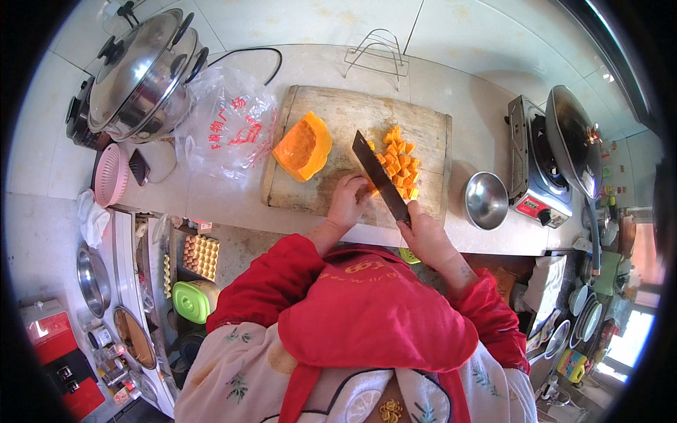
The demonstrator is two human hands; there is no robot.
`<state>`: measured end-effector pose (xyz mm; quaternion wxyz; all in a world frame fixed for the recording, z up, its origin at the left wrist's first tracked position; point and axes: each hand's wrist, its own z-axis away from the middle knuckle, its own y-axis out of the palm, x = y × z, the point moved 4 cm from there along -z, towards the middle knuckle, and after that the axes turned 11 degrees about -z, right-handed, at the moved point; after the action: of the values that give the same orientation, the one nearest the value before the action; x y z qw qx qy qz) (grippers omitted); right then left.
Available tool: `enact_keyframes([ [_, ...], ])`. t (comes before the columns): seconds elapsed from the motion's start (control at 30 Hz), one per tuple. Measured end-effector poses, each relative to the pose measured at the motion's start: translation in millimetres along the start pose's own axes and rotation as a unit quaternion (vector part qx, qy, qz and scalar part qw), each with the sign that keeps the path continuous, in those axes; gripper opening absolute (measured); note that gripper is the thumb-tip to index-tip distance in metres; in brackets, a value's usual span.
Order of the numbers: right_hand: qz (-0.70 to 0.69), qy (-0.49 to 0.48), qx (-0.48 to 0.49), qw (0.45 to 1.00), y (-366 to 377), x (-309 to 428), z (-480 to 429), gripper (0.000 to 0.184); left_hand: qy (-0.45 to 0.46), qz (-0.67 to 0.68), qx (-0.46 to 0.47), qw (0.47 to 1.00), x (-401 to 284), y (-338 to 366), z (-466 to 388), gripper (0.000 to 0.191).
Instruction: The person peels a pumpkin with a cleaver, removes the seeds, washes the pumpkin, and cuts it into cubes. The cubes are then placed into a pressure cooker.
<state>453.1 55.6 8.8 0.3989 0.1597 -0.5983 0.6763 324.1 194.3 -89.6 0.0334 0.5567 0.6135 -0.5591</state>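
Observation:
My right hand (429, 232) grips the handle of a dark-bladed kitchen cleaver (382, 177), its blade slanting up and left over a worn wooden cutting board (317, 201). Close to the blade's left side, my left hand (349, 200) has its fingertips on a small orange piece, mostly hidden by the fingers. A heap of pumpkin cubes (400, 164) lies to the right of the blade. On the board's left half rests a large hollowed pumpkin chunk (303, 146), apart from both hands.
Right of the board stand a steel bowl (486, 201) and a portable gas stove (539, 158) bearing a lidded pan (574, 143). To the left are a plastic bag (227, 127), a steel steamer pot (145, 79) and a pink basket (111, 175). A wire rack (376, 55) stands behind.

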Motion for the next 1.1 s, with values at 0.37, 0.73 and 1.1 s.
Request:
enact_keyframes([
  [0.37,-0.104,0.024,-0.030,0.994,6.5,-12.7,-7.5,0.030,-0.078,0.081,0.040,0.993,0.2,-2.2,-6.0,0.026],
  [0.73,-0.034,-0.034,0.000,0.999,-13.7,8.2,11.4,0.029,-0.076,0.113,0.017,0.991,8.0,-3.4,4.9,0.020],
  [1.1,0.027,-0.037,-0.019,0.999,11.3,-5.9,-2.0,0.030,-0.073,0.049,0.024,0.996,2.0,-0.9,-5.0,0.016],
])
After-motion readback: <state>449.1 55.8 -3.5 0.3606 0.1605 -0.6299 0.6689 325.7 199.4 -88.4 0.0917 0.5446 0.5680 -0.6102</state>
